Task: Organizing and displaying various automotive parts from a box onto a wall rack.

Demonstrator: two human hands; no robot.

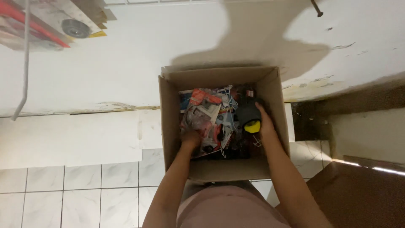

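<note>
An open cardboard box (169, 114) stands on the tiled floor against a white wall, full of mixed items: plastic packets, white wire hangers and small tools. My left hand (190, 139) reaches into the box's near left part and rests on a clear plastic packet (202, 116) with red and white contents; whether the fingers grip it is unclear. My right hand (265, 121) is inside at the right, closed around a black object with a yellow end (249, 116).
White floor tiles (80, 190) spread to the left. A brown surface (358, 194) lies at the lower right. A thin metal rod (25, 59) hangs on the wall at left, beside stacked boards and a round disc (75, 28). My knee in pink cloth (228, 207) is below the box.
</note>
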